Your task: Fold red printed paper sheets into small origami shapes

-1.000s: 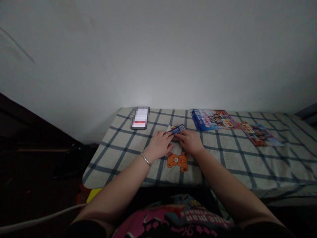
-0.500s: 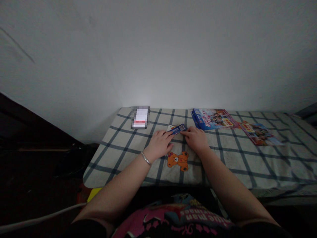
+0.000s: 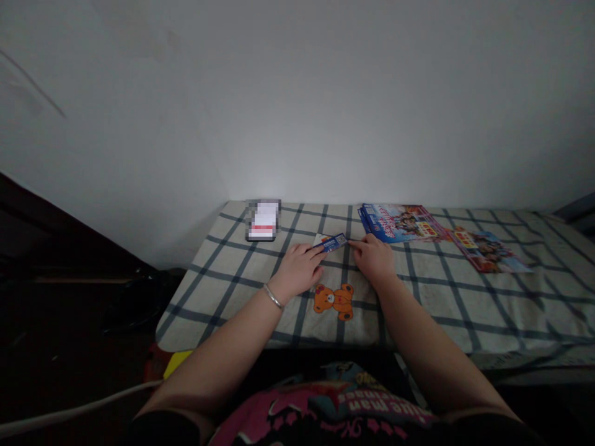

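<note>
A small folded leaflet point(image 3: 332, 242), a narrow blue strip with a square code at its right end, lies on the checked tablecloth. My left hand point(image 3: 298, 270) lies over its left end, fingers stretched across it and thumb apart. At the strip's right end is the extended index finger of my right hand point(image 3: 373, 259); the other fingers are partly curled, with nothing visible in them. A whitish piece with some colour shows behind the strip. Just to the right, a stack of colourful leaflets point(image 3: 400, 223) sits near the wall.
Another leaflet point(image 3: 490, 249) lies flat right of the stack, touching it. A phone with a blurred screen point(image 3: 263, 221) is at the back left. The tablecloth point(image 3: 218, 291) has a printed bear point(image 3: 333, 301) near my hands. A wall point(image 3: 297, 105) rises behind the table.
My right hand has shifted slightly right along the folded leaflet, to its end. My left hand stays in place on it.
</note>
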A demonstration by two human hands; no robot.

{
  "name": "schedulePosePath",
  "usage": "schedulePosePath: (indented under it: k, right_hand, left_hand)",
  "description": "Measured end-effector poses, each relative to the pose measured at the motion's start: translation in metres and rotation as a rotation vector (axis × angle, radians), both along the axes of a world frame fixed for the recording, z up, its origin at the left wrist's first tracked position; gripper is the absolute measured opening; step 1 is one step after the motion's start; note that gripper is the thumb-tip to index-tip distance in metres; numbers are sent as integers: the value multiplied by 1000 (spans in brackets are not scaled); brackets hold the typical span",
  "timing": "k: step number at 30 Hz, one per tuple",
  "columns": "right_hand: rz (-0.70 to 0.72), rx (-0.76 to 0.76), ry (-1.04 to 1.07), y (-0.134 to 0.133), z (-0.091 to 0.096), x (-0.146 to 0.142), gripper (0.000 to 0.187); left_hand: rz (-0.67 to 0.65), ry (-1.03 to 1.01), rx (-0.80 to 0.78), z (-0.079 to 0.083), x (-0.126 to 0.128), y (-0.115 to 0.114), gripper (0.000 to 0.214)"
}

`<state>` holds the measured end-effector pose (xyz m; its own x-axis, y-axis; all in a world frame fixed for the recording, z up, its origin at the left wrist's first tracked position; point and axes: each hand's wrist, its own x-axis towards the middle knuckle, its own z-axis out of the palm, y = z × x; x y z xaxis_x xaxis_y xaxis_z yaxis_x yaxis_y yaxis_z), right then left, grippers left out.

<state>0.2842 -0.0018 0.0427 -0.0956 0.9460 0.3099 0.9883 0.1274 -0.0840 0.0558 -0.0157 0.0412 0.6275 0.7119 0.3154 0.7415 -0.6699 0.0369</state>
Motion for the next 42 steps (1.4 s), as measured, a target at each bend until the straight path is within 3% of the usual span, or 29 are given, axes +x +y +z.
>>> schedulePosePath:
  k: [7,13,18,21,24,27,31,42]
  right_hand:
    - [105,123,76,5,-10,-3,32]
    - [219,75,93,10,-16,-6,47]
    - [248,20,99,8,-13,-8,34]
    - [299,-7,143,6,-11,-9,29]
    - [351,-24,168,7,-12,-8,30]
    - [362,-28,178,8,-13,-7,30]
    - [383,-29,198,9,-14,-5,28]
    - [435,-27,204,8,-11,-7,30]
  left_hand:
    - [-41,-23,-5,-6,-4,5,38]
    - [-86,-55,-5,-9,-6,8,36]
    - [-84,-53,-7,-2,-8,8,28]
    - [-55,-45,-8,3,-8,6,21]
    - [32,-79,15,4,-7,4,29]
    - [152,-127,43,1,-8,3,36]
    - [235,-158,52,-6,-13,6,31]
    - [174,-205,-42,-11,-16,17,33]
